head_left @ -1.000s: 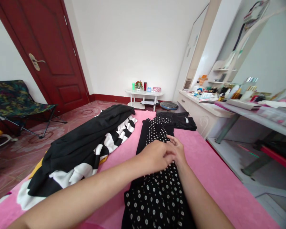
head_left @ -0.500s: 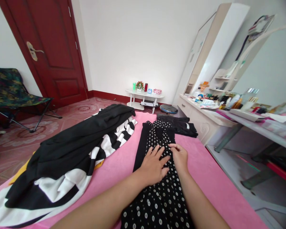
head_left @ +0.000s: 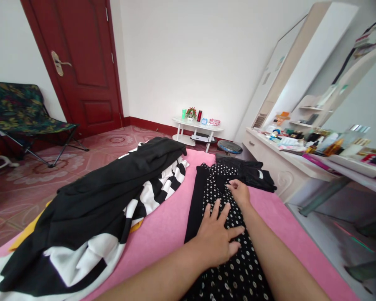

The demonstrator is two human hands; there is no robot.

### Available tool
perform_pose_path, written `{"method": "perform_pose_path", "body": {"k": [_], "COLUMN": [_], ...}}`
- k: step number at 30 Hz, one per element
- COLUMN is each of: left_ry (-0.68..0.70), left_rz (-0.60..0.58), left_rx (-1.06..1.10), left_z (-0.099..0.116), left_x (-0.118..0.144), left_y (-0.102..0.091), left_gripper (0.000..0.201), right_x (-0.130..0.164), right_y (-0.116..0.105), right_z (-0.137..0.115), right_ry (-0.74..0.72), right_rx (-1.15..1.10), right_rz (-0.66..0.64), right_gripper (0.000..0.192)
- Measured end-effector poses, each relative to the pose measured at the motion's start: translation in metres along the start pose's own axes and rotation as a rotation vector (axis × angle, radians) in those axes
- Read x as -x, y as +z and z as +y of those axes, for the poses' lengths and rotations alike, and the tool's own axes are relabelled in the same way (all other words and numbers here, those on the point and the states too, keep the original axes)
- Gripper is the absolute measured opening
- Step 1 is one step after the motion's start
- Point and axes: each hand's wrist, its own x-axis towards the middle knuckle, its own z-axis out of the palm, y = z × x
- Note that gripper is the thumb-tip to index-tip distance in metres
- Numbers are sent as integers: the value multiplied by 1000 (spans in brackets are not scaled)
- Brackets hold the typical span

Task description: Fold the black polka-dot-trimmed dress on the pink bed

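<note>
A black garment with white polka dots [head_left: 213, 190] lies lengthwise on the pink bed cover [head_left: 163, 225]. My left hand [head_left: 217, 238] rests flat on its middle with the fingers spread. Farther up the garment, my right hand [head_left: 240, 193] lies palm down on the fabric, fingers lightly curled, near a folded-over part. Neither hand has the cloth gripped that I can see.
A heap of black and black-and-white striped clothes [head_left: 90, 209] lies to the left on the bed. A folded black garment [head_left: 253, 173] sits at the far end. A cluttered dresser [head_left: 288, 159] stands right, a folding chair [head_left: 21, 117] and red door [head_left: 81, 62] left, a small white table [head_left: 197, 125] behind.
My right hand has slid up the polka-dot garment, away from the left. My left hand has drawn back toward me and spread flat. The view has shifted slightly.
</note>
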Motion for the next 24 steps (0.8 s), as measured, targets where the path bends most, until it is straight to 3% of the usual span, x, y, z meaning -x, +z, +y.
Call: {"method": "perform_pose_path", "body": {"k": [6,10,13,16,18,21,24], "left_ry": [-11,-12,-5,-2,2,1,0], "left_rz": [-8,-10,-3,5,5,5,10], "left_rx": [-39,-70,-105,-128,-135,-141,-145], "left_z": [-6,-8,-9,-9,-9,-8,-9], "left_x": [-2,-1,0,1,1,2,2], "left_y": [4,6,8,9,10,10,10], "left_gripper": [46,47,47,50,50,48,47], "right_x": [12,45,90,148,189,246,286], "right_y": [6,-10,-40,-82,-107,-128,-130], "right_z": [-7,-15,-23,-48,-75,-118,-147], "right_ry": [-24,-119,-177,-278,-311,-237,-174], "right_rx": [95,71,27,-49,-120,-165,-153], "right_rz": [10,-71,-113,-111,-233,-539,-635], "right_gripper": [15,27,32,22,24,36,17]}}
